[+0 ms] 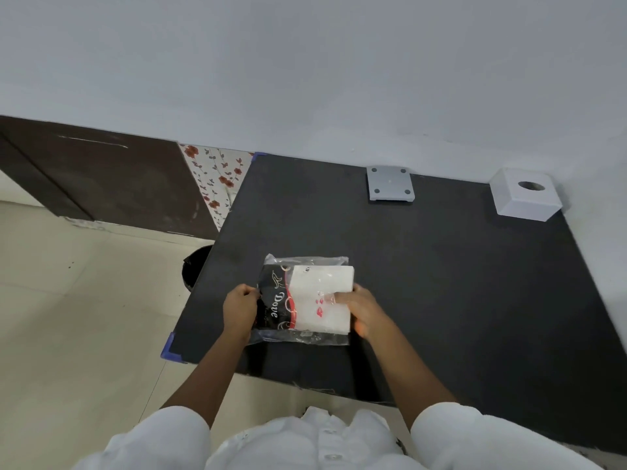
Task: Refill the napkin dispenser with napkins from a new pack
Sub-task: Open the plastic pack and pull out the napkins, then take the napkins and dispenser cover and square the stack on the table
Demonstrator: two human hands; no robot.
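— Wearing what?
— White shirt, buttoned down the front, small pale buttons showing.
— Sleeves?
— Short, white, loose sleeves, ending above the elbows. Bare forearms below. No watch, rings or gloves seen.

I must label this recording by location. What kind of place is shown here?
Probably a room in a home, though I cannot be sure: a plain black table against a bare wall, flowered wallpaper beside a dark wooden door, and a tiled floor.
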